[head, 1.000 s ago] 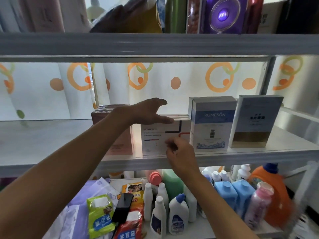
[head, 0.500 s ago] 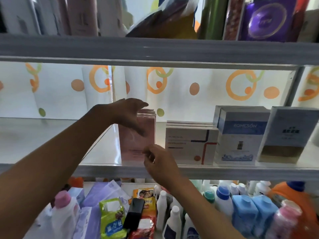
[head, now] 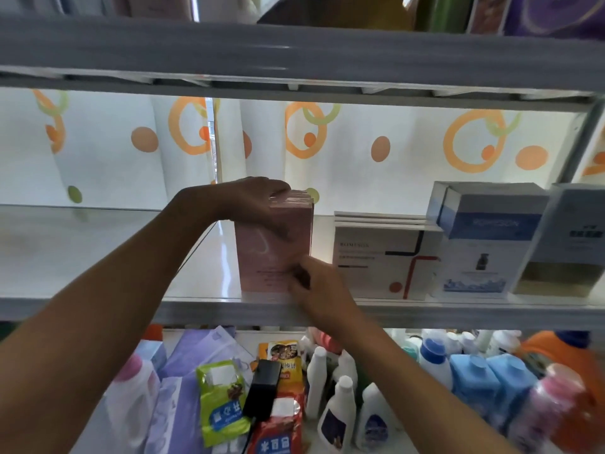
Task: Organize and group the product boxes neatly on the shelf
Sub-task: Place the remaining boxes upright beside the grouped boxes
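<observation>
A stack of tall pink boxes [head: 266,257] stands upright on the middle shelf [head: 98,306]. My left hand [head: 253,204] grips the top of the pink boxes, thumb down the front face. My right hand [head: 314,285] touches their lower right corner with curled fingers. To the right stand white boxes [head: 383,260] with a red and black line pattern, then a blue and white box [head: 481,244], then a grey-blue box with a gold band [head: 569,244] at the frame's edge.
The left part of the middle shelf is bare. The lower shelf holds white bottles [head: 339,411], blue jugs [head: 484,381], an orange jug [head: 556,352], a green pouch [head: 222,401] and purple bags [head: 193,362]. An upper shelf board [head: 294,57] hangs close overhead.
Both hands have left the white boxes and gone to the pink boxes on their left; my left hand now grips their top. The camera has swung left.
</observation>
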{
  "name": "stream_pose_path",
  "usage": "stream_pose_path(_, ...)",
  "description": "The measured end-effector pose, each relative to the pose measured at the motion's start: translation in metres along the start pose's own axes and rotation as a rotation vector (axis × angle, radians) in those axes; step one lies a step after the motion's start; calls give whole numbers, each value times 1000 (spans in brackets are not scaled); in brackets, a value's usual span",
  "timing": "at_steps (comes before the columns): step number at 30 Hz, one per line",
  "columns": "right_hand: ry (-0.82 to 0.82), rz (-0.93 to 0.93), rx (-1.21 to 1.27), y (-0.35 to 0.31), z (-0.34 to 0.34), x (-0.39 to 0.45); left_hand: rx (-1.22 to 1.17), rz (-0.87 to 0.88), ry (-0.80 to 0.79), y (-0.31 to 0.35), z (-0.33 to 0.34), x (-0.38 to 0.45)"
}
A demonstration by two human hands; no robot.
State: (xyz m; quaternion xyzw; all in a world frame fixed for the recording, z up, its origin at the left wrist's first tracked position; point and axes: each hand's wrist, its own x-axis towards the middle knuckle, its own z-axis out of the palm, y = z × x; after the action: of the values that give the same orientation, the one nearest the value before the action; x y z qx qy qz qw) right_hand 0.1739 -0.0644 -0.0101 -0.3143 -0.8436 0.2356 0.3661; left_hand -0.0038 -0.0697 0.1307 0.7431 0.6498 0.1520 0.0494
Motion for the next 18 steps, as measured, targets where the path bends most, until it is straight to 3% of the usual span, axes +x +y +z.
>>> stream_pose_path(18, -22, -15, -42, -7, -7, -8, 24, -5, -48, 14, -4, -20)
